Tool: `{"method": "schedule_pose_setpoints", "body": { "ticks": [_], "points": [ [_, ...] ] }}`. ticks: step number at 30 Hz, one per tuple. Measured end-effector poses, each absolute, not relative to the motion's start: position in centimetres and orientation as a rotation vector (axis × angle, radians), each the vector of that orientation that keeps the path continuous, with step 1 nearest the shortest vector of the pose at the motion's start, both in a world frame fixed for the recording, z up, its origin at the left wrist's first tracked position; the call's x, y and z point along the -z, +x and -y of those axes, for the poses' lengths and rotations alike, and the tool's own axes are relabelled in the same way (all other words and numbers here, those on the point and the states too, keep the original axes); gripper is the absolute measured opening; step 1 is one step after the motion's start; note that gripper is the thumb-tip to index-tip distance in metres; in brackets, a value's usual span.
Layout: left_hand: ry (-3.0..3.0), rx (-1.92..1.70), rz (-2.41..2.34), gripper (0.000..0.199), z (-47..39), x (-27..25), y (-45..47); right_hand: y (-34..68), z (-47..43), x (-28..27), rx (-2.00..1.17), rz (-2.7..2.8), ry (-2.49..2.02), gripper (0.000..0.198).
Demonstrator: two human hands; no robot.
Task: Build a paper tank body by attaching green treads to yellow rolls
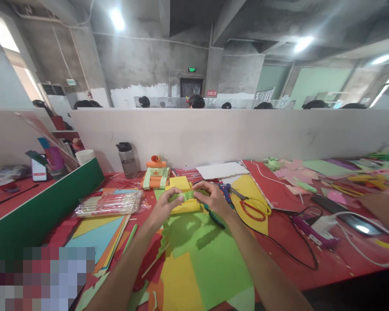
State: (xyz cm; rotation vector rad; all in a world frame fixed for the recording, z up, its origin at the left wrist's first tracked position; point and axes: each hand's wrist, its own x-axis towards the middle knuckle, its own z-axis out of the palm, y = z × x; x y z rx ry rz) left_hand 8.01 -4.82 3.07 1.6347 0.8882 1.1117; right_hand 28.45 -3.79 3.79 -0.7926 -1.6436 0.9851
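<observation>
My left hand pinches one end of a short green paper strip. The other end is between the thumb and fingers of my right hand. Just behind and below the strip is a folded yellow paper piece, partly hidden by my hands. Under my wrists lie a large green paper sheet and a yellow sheet. Close to my right hand are a dark blue glue gun, scissors with red and yellow handles and a dark-handled tool.
An orange and green paper model and a water bottle stand by the white partition. Wrapped sticks and coloured sheets lie left. A purple power strip, cables and a phone are right.
</observation>
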Motion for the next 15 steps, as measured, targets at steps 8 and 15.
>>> {"method": "schedule_pose_setpoints", "body": {
  "ticks": [8,15],
  "points": [
    [1.498,-1.056,-0.802,0.024,4.76,-2.9,8.05,28.48,4.0,-3.93,-0.976,1.672,-0.833,0.021],
    [1.572,-1.066,-0.841,0.033,4.79,-3.07,8.08,28.31,3.78,-3.6,-0.932,1.71,-0.862,0.017]
  ]
}}
